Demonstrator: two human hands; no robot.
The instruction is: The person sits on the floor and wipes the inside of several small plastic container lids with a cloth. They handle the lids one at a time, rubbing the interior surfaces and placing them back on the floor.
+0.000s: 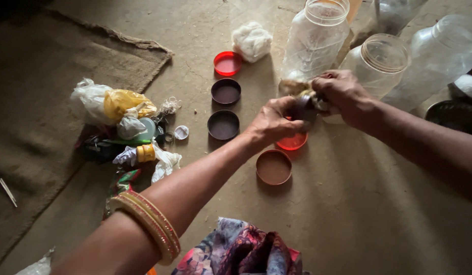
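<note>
Both hands are meeting over the earthen floor (348, 203), working on a small dark object (303, 107) that's pinched between them, right in front of the clear plastic jars (317, 35). I can't tell exactly what it is, it's mostly hidden by fingers. Best bet here, I'd say: keep it low and close over the floor, steady it with one hand and let the other do the fiddly part, so nothing drops into the loose lids (226, 91). The left hand (271, 122) has its grip closed around the object from below, fingers curled tight. The right hand (340, 91) is clamped on it from above, thumb and fingers together. An orange lid (293, 142) sits directly under the hands, a brown lid (273, 167) just beside it.
</note>
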